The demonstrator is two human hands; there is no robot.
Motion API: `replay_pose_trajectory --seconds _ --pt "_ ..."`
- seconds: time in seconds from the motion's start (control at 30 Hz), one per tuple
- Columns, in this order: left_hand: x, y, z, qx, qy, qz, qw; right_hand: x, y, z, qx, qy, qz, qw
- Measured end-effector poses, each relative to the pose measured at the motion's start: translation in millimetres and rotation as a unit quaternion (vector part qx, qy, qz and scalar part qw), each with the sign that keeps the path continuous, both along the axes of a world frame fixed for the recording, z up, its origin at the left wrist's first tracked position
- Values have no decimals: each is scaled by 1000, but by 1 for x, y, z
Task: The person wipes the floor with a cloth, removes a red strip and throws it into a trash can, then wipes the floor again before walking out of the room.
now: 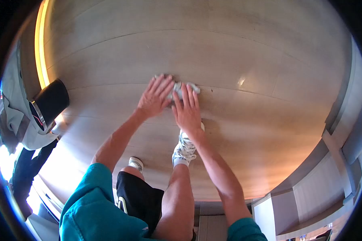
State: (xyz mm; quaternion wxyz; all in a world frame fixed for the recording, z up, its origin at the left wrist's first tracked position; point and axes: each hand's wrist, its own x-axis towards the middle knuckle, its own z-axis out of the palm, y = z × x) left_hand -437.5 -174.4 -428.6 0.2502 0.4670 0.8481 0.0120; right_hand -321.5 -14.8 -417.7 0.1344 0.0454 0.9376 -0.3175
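A crumpled whitish-grey cloth lies on the wood-look floor, partly covered by both hands. My left hand rests palm down over its left part, fingers stretched out. On the right part of the cloth, my right hand also lies flat, its fingers extended and slightly spread. Neither hand is wrapped round the cloth; what lies under the palms is hidden.
My laced sneaker is planted just below my right hand. A black cylinder, perhaps a bin, stands at the left beside pale draped fabric. A glowing light strip runs along the upper left. Pale shelving borders the right.
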Motion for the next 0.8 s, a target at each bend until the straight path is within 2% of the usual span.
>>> replay_pose_trajectory --seconds 0.07,0.2,0.23,0.33,0.37,0.4,0.5,0.6,0.67,0.73,0.8 --pt "-60 17 -8 42 27 10 999 -54 21 -6 27 36 4 999" --pt "-188 46 -27 138 173 8 975 -195 67 -24 147 120 93 977" --pt "-211 51 -36 143 175 12 974 -232 75 -28 134 108 90 981" --pt "-242 63 -40 128 253 8 959 -259 72 -26 155 94 75 980" --pt "-235 61 -38 151 225 47 961 -258 64 -24 177 93 70 977" --pt "-226 55 -33 174 197 89 961 -248 57 -32 93 154 21 983" --pt "-186 21 -31 149 211 112 960 -200 39 -28 60 178 62 980" --pt "-108 -33 -15 97 134 115 979 -130 2 -18 34 118 140 983" --pt "-38 -70 5 12 71 117 990 -66 -28 -11 10 54 205 977" --pt "44 -109 9 -38 12 138 990 4 -63 -19 -13 -6 268 963" --pt "106 -133 5 -57 -17 152 986 45 -83 -2 2 -44 316 948"
